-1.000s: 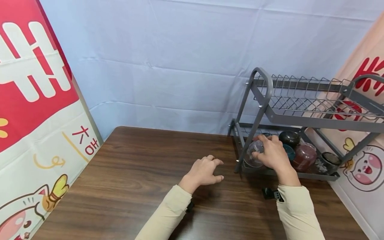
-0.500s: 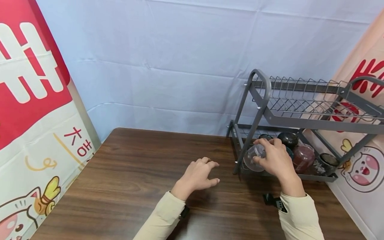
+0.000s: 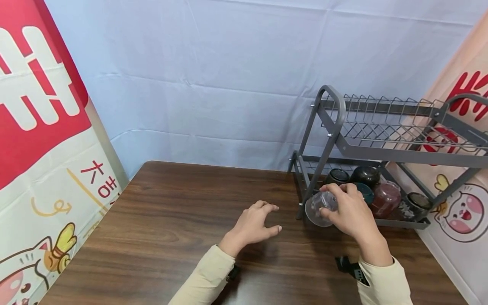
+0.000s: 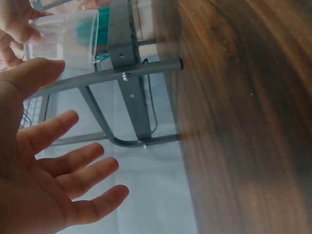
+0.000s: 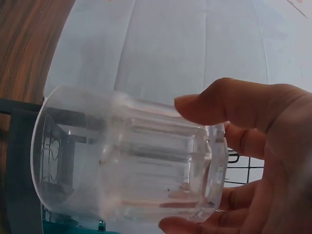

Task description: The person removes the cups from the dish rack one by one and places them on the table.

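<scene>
My right hand (image 3: 352,209) holds a clear drinking cup (image 3: 317,208) by its base, thumb on one side and fingers on the other. The cup is mouth down, at the front left of a grey two-tier dish rack (image 3: 411,156). In the right wrist view the cup (image 5: 126,161) shows a smooth wide mouth and a ribbed lower body. My left hand (image 3: 253,224) is over the table, left of the rack, with nothing in it. Its fingers (image 4: 83,175) are spread and slightly bent in the left wrist view.
On the rack's lower tier stand several cups: a dark one (image 3: 338,174), a black one (image 3: 365,174), a teal one (image 3: 364,192), a reddish one (image 3: 386,198) and a black patterned one (image 3: 415,205). A brown wooden table (image 3: 183,212) lies beneath; a pale cloth (image 3: 206,84) hangs behind.
My right hand has drawn the clear cup forward and slightly left from the rack's lower tier, exposing the dark cup behind. My left hand has shifted slightly left.
</scene>
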`<action>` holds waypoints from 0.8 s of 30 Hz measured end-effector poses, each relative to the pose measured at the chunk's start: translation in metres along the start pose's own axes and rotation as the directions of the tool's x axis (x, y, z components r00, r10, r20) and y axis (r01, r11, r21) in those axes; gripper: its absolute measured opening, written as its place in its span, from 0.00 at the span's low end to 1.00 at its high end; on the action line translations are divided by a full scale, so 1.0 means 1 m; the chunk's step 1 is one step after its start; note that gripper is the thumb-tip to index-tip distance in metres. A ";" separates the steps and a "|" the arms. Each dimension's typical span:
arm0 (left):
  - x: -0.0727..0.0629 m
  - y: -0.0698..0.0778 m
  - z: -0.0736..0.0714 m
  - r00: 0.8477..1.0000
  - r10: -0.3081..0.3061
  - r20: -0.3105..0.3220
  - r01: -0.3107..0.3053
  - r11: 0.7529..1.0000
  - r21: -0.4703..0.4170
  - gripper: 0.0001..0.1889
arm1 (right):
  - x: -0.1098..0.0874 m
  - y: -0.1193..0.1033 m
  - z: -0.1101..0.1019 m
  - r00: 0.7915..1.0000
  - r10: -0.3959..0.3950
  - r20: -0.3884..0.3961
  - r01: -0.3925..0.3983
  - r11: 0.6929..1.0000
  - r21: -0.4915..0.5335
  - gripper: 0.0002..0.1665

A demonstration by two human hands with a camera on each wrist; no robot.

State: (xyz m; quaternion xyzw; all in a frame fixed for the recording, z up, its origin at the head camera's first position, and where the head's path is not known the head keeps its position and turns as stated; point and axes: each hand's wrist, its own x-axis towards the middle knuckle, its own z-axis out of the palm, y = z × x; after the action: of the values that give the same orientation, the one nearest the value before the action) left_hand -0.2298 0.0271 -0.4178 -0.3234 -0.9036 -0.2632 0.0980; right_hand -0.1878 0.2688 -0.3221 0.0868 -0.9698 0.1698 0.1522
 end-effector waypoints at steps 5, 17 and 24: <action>-0.003 -0.008 0.004 1.000 -0.016 -0.016 0.014 0.991 -0.132 0.27 | -0.008 -0.003 0.001 0.999 0.002 -0.034 0.000 0.998 0.067 0.29; -0.009 -0.021 0.008 0.998 -0.047 -0.032 0.033 0.939 -0.342 0.30 | -0.025 -0.003 0.014 0.985 -0.006 -0.170 0.036 0.984 0.175 0.28; -0.011 -0.022 0.008 0.997 -0.040 -0.072 0.006 0.907 -0.420 0.31 | -0.031 0.003 0.026 0.963 -0.005 -0.270 0.072 0.968 0.241 0.29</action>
State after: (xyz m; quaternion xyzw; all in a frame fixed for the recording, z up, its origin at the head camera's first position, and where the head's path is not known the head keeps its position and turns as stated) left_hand -0.2358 0.0111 -0.4375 -0.3156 -0.8251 -0.4650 0.0587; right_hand -0.1661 0.2654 -0.3567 0.1004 -0.9094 0.2973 0.2730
